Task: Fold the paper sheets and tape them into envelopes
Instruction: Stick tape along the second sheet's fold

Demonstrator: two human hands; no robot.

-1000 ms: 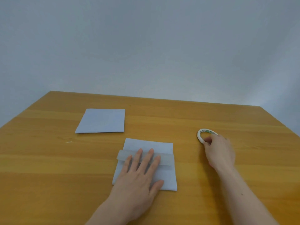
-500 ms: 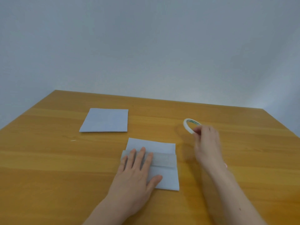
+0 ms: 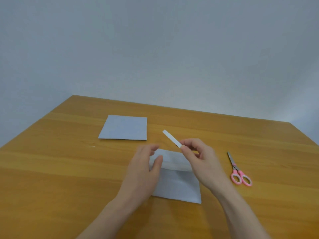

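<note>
**Tape strip held over the folded sheet**

Here, on the honey-coloured wooden table [image 3: 51, 178], the right hand [image 3: 203, 159] pinches a short white strip of tape [image 3: 172, 138] between thumb and forefinger, the strip slanting up and away to the left. The left hand [image 3: 145, 169], blurred, has loosely spread fingers over the left edge of the pale blue folded paper sheet [image 3: 177, 183] lying near the table's middle. A second pale folded paper square [image 3: 124, 128] lies flat farther back. Pink-handled metal scissors [image 3: 239, 171] rest closed to the right, apart from the sheet.
</note>
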